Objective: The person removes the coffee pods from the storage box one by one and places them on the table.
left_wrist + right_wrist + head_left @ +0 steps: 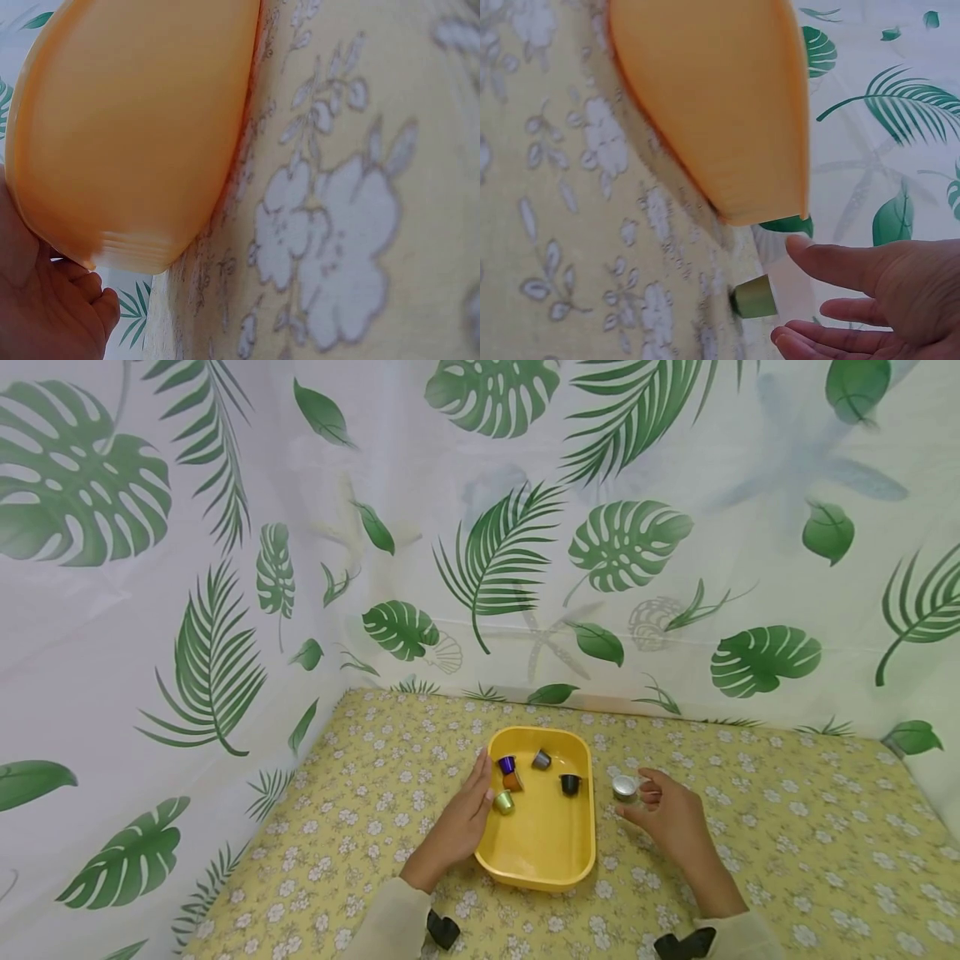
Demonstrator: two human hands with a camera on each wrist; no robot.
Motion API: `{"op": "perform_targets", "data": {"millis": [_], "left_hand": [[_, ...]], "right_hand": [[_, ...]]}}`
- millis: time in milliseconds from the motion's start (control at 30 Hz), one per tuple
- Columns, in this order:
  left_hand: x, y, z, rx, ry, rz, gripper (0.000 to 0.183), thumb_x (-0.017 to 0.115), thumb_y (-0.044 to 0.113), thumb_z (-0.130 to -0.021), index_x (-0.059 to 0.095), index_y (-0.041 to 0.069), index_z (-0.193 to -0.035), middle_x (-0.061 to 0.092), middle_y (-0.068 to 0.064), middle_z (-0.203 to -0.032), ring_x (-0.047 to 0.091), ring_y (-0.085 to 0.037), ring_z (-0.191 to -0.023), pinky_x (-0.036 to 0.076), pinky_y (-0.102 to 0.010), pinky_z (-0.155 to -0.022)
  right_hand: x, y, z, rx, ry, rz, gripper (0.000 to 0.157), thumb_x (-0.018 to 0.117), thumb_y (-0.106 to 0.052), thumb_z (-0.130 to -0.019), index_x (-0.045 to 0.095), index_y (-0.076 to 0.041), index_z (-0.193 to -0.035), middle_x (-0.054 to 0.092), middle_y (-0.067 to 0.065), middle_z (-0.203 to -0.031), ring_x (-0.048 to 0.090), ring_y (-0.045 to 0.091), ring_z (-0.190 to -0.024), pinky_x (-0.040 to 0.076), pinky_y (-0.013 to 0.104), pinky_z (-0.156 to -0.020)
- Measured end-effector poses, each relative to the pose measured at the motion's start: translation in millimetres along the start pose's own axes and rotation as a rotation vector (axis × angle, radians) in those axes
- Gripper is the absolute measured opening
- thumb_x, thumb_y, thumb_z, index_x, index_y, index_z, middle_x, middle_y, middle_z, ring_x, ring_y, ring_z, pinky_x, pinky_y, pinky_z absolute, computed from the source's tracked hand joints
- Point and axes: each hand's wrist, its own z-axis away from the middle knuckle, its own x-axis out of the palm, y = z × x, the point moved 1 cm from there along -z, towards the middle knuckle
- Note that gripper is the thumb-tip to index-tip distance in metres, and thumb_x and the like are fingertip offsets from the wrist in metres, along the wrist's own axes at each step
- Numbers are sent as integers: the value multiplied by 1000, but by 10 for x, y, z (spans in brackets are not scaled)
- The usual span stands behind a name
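A yellow plastic tray (pixel 536 852) rests on the table. My left hand (pixel 459 814) holds its left rim, with the thumb over the edge and the fingers along the outside. In the left wrist view, that hand (pixel 60 304) lies against the tray's side (pixel 142 135). Right of the tray, a coffee capsule (pixel 624 787) stands silver lid up. Its green body (pixel 756 298) shows in the right wrist view. My right hand (pixel 671 814) is beside the capsule, thumb and fingers spread with a gap around it. Whether any finger touches it is hard to tell.
Inside the tray lie several capsules: purple (pixel 507 765), orange-brown (pixel 512 782), light green (pixel 504 802), grey (pixel 542 760) and black (pixel 570 785). A yellow flowered cloth (pixel 795 860) covers the table. Leaf-printed white sheets (pixel 525 468) hang behind and at the left.
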Motion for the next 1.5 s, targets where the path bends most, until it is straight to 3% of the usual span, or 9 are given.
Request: {"op": "perform_targets", "data": {"millis": [700, 1067, 1300, 1500], "left_hand": [[7, -10, -2, 10, 0, -9, 55, 28, 19, -114, 7, 3, -162, -9, 3, -169, 2, -20, -156, 14, -45, -125], [15, -25, 1, -1, 2, -10, 55, 28, 19, -114, 8, 5, -163, -9, 5, -169, 3, -19, -156, 15, -45, -125], [31, -35, -4, 10, 10, 11, 55, 28, 17, -114, 7, 2, -162, -9, 2, -169, 3, -23, -156, 15, -49, -124], [11, -15, 0, 5, 7, 9, 55, 28, 19, -114, 7, 5, -163, -9, 5, -169, 2, -19, -156, 15, -46, -125]], "right_hand": [[-199, -435, 105, -88, 14, -6, 65, 79, -17, -90, 52, 4, -144, 61, 30, -128, 65, 46, -110, 59, 51, -87], [-145, -535, 126, -112, 63, -21, 51, 72, -18, -97, 57, 5, -139, 65, 27, -124, 66, 42, -106, 59, 50, -85], [-101, -587, 127, -102, 54, -35, 46, 69, -17, -98, 59, 6, -137, 65, 27, -123, 65, 41, -107, 59, 51, -86], [-47, -614, 101, -116, 58, -54, 44, 70, -17, -98, 60, 5, -135, 66, 25, -122, 67, 39, -106, 59, 48, -86]]}}
